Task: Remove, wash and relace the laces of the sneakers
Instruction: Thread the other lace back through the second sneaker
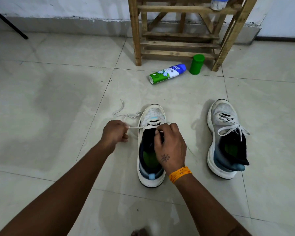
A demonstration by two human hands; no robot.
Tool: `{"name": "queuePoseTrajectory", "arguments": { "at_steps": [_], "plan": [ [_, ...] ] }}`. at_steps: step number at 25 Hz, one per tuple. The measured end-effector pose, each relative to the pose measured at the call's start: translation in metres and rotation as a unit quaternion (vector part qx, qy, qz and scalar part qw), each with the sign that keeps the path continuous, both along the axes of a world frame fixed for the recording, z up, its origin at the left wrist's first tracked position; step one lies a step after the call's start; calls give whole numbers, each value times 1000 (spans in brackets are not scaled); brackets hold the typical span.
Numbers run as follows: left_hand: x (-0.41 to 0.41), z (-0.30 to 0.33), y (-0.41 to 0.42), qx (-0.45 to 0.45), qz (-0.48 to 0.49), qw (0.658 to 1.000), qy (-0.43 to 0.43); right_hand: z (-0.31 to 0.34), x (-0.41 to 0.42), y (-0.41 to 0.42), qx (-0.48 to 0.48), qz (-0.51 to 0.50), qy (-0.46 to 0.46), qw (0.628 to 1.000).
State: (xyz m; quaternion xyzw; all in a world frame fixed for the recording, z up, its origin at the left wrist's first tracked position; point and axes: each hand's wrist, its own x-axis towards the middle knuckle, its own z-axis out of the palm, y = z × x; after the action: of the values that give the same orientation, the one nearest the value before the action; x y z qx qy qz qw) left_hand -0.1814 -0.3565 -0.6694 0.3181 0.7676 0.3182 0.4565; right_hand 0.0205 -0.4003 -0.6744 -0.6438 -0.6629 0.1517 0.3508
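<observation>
Lace (pixel 136 127) on the near sneaker (pixel 151 145) is partly out: only the lowest eyelets near the toe carry it, and the upper eyelets look bare, tongue pulled open. Your left hand (pixel 116 132) pinches the lace in curled fingers and draws it taut sideways, to the left of the shoe. The loose tail (pixel 122 111) trails over the floor tiles (pixel 58 99) beyond that hand. Your right hand (pixel 170 147) sits on top of the shoe with fingers curled at the tongue and eyelet row; whether it grips the tongue or only steadies the shoe, you cannot tell from this view. An orange thread band (pixel 180 174) is on that wrist.

The second sneaker (pixel 225 140) stands well apart to the right, laced and tied in a bow, untouched.

Progress, as a judgement: early. Removal is underway on one shoe, not begun on the other; washing and relacing are all ahead.

Further out: a spray can (pixel 167 73) lies on its side, a green container (pixel 196 64) upright just beside it, both at the foot of a wooden rack (pixel 177 43) against the wall.
</observation>
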Motion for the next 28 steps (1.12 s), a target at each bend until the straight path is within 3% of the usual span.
{"name": "queuePoseTrajectory", "arguments": {
  "at_steps": [3, 4, 8, 11, 14, 17, 19, 22, 25, 26, 28],
  "plan": [
    [-36, -9, -12, -66, -82, 963, 248, -3, 1, -1, -10, -17, 56, 998],
    [-36, -10, -15, -47, -122, 947, 292, -4, 0, -2, -10, -19, 72, 997],
    [3, 7, -13, 131, -232, 940, 211, -8, -4, -4, -6, -28, 95, 995],
    [19, 5, -6, 204, -293, 906, 228, -8, -5, -5, -4, -23, 94, 995],
    [11, -3, -5, 183, -269, 900, 290, -8, -3, -5, -1, -26, 103, 994],
    [-13, -4, -6, 3, -266, 849, 457, -8, -3, -5, 1, -39, 112, 993],
    [-28, -5, -7, -69, -311, 819, 477, -8, -4, -7, 4, -39, 114, 993],
    [-20, -5, -4, 72, -358, 850, 379, -9, -3, -6, 4, -43, 112, 993],
    [7, 0, -4, 230, -378, 816, 372, -10, -6, -4, 4, -40, 106, 993],
    [8, -1, -3, 240, -369, 803, 401, -10, -7, -4, 4, -40, 103, 994],
    [-1, -3, -4, 144, -337, 800, 475, -10, -7, -6, 3, -41, 105, 994]
  ]
}}
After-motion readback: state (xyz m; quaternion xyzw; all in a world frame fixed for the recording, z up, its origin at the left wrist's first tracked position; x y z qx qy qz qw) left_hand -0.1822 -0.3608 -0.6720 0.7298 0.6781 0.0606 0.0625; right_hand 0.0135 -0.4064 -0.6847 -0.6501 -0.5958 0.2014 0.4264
